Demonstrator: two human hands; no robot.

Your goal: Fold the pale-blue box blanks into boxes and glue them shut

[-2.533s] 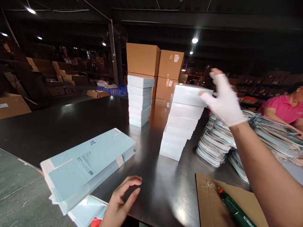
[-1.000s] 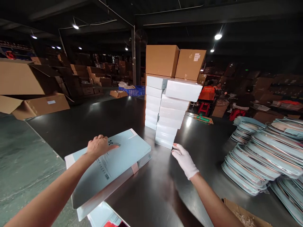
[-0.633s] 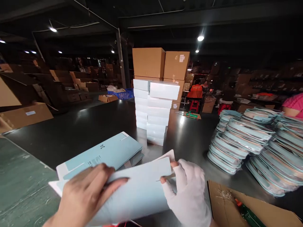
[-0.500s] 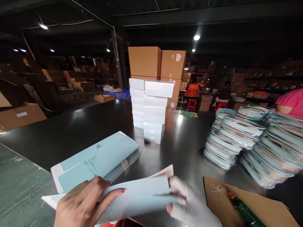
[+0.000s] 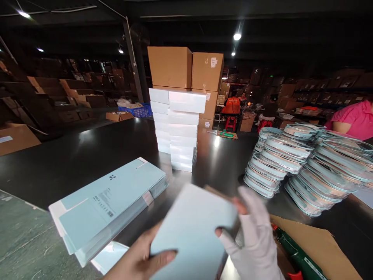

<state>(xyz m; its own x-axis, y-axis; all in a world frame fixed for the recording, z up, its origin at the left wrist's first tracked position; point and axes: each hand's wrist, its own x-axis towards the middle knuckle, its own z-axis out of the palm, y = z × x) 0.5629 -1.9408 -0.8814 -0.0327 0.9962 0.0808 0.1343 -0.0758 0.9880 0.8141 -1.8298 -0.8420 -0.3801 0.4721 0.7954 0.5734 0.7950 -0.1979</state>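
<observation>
A pale blue carton [image 5: 195, 229] is held up in front of me, its broad plain face turned towards me and slightly blurred. My left hand [image 5: 148, 254] is bare and grips its lower left edge, thumb on the face. At the right end my right hand [image 5: 252, 233], in a whitish glove with bare fingertips, is closed around the edge with the thumb on the face. A stack of flat blue cartons [image 5: 116, 194] with a black logo and printed text lies left of the hands. Beneath my left wrist, part of another pale blue piece [image 5: 109, 254] shows.
White boxes [image 5: 183, 132] are piled mid-table before brown cartons [image 5: 170, 66]. Stacks of clear-wrapped, blue-edged pouches [image 5: 271, 167] stand right. A green glue gun [image 5: 300, 249] rests on cardboard [image 5: 323, 237]. A person in pink [image 5: 354, 120] is at far right; another wears an orange vest [image 5: 232, 105].
The carton has turned from nearly edge-on to showing its broad face. My left hand has shifted right and lower; my right hand has moved up and right. The view has swung slightly.
</observation>
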